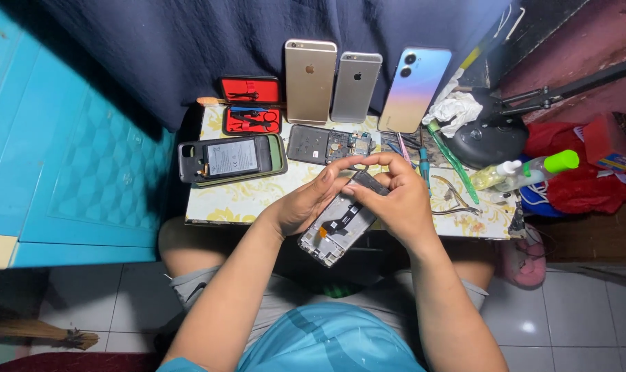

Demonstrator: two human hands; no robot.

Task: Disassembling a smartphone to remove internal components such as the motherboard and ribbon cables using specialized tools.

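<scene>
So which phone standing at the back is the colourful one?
The rightmost phone: its back shades from blue to pink and yellow. The other two are plain gold and grey.

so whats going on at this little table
A person seated at a small patterned table holds an opened phone frame in both hands: the left hand steadies it and the right hand grips its upper end. Three phones lean upright at the back, beside a red tool case. A battery in a back cover lies flat.
</scene>
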